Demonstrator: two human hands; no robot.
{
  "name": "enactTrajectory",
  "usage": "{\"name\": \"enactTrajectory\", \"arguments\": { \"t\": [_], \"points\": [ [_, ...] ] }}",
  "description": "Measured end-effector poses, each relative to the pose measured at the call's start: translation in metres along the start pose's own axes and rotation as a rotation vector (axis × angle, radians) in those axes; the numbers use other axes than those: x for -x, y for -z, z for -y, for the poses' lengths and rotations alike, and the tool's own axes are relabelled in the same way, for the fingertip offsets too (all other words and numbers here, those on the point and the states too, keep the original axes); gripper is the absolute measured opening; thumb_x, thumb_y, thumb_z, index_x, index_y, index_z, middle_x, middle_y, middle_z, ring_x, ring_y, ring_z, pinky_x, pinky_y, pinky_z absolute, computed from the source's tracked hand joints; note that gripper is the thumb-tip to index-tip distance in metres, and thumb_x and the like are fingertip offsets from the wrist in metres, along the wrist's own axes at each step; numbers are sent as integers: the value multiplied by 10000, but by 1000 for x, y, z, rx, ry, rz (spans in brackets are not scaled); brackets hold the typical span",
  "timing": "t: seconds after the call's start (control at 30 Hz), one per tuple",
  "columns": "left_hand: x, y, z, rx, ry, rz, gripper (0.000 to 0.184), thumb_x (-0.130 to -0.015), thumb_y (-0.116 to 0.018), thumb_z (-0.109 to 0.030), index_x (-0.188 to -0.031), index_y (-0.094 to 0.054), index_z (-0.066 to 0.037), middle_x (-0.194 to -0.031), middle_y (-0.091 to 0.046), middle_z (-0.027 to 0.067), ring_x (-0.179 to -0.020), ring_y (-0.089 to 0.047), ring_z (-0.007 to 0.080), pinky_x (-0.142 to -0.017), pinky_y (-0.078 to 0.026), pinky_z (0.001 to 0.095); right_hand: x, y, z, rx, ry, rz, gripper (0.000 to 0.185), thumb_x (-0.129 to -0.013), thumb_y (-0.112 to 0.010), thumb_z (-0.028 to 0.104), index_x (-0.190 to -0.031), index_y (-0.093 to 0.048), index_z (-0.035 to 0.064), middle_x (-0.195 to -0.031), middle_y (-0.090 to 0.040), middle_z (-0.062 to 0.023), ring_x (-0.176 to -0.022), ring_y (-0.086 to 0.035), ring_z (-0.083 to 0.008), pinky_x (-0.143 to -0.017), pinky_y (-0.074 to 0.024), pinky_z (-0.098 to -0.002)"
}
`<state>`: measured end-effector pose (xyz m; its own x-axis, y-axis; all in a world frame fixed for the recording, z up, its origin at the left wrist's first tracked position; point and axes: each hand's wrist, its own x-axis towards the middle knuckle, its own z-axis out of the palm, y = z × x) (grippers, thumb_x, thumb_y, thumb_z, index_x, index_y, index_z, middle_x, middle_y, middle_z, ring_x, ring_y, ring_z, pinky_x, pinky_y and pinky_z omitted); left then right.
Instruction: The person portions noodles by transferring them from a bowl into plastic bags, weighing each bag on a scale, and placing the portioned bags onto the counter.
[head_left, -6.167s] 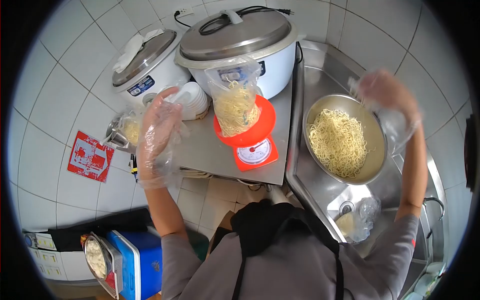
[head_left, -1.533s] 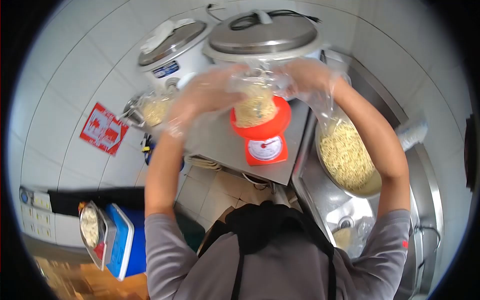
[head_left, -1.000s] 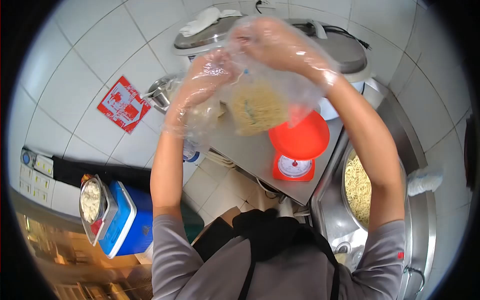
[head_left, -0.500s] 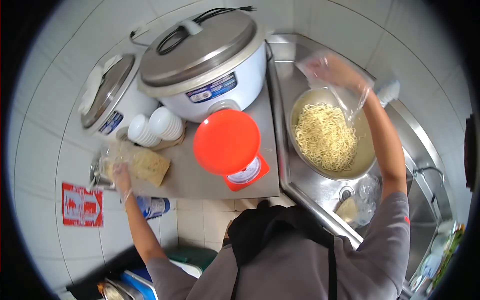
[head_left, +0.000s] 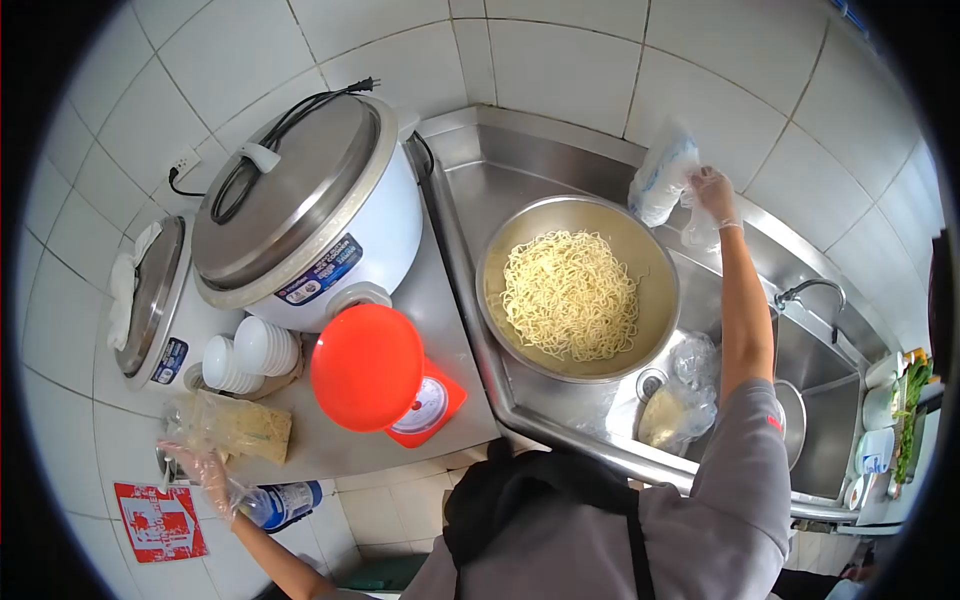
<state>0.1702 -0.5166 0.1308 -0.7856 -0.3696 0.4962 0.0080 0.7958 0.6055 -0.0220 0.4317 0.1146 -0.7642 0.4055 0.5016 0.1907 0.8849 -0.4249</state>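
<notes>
Left grip — noodle bag (just beside)

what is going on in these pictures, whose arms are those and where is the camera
No machine here, just a person. Every picture comes from one camera worn on the head, looking forward and down. The metal counter holds two rice cookers, stacked white bowls, a red dial scale and a plastic bag of noodles. To the right, a steel bowl of loose noodles sits in the sink. The left hand, gloved in clear plastic, is open beside the bag. The right hand, gloved likewise, is at a plastic pack; I cannot tell whether its grip is closed.
</notes>
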Motion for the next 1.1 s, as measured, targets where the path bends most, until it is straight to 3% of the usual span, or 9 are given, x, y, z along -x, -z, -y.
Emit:
{"name": "enactTrajectory", "arguments": {
  "t": [0.13,0.2,0.27,0.33,0.53,0.67,0.77,0.93,1.1],
  "points": [
    [9,-2,-57,61,-25,-222,836,-797,-564,-287,-1415,-10,-184,-1453,-121,193,-1320,-191,371,-1056,-192,462,-40,-11,-44,705,691,-120,223,-843,-505,202,-775,-572,0,-797,-622,-126,-776,-614,-285,-679,-487,-406],
    [12,-6,-96,167,-85,-338,825,-799,-559,-329,-1412,-16,-224,-1459,-95,182,-1314,-191,391,-1053,-189,486,-42,27,-2,892,564,-251,184,-842,-494,155,-738,-548,13,-733,-600,-126,-665,-607,-246,-594,-493,-350],
    [19,-18,-144,308,-183,-427,813,-802,-553,-371,-1408,-23,-264,-1464,-68,172,-1308,-191,410,-1049,-185,510,-52,56,28,711,459,-481,218,-850,-518,200,-715,-534,30,-713,-598,-101,-603,-590,-228,-539,-475,-292],
    [29,-39,-198,492,-321,-471,801,-804,-547,-413,-1405,-29,-304,-1470,-42,161,-1302,-190,429,-1046,-181,534,-26,101,109,-539,83,-413,231,-869,-511,229,-789,-534,13,-716,-580,-101,-602,-591,-218,-532,-468,-283],
    [71,-147,-349,1272,-974,-25,766,-811,-530,-539,-1395,-47,-425,-1488,38,128,-1284,-189,486,-1035,-171,606,8,124,162,-1286,-254,82,287,-910,-437,264,-1045,-477,13,-707,-572,-116,-645,-602,-217,-576,-503,-330],
    [109,-213,-411,1577,-181,389,813,-781,-499,-633,-1395,-2,-440,-1501,14,60,-1332,-117,414,-1061,-138,567,76,100,191,-1077,-132,230,274,-891,-478,277,-914,-526,8,-680,-595,-136,-614,-613,-225,-570,-507,-345],
    [115,-267,-406,1735,-113,605,822,-776,-464,-668,-1397,21,-435,-1505,-13,28,-1355,-93,343,-1075,-103,523,98,69,193,-667,-250,389,296,-880,-492,253,-847,-552,-35,-760,-628,-141,-719,-635,-256,-658,-501,-363],
    [122,-302,-408,1792,277,674,790,-804,-434,-648,-1398,39,-430,-1505,37,-21,-1367,-56,306,-1079,-59,509,152,30,167,-94,220,-143,382,-803,-619,331,-912,-572,-32,-897,-613,-205,-886,-600,-324,-769,-472,-396],
    [135,-341,-413,1807,289,561,763,-804,-446,-632,-1384,24,-470,-1503,42,-38,-1370,12,298,-1068,-11,545,265,52,238,-331,476,626,405,-793,-620,346,-998,-579,-1,-984,-588,-187,-880,-567,-331,-750,-448,-418]
  ]
}}
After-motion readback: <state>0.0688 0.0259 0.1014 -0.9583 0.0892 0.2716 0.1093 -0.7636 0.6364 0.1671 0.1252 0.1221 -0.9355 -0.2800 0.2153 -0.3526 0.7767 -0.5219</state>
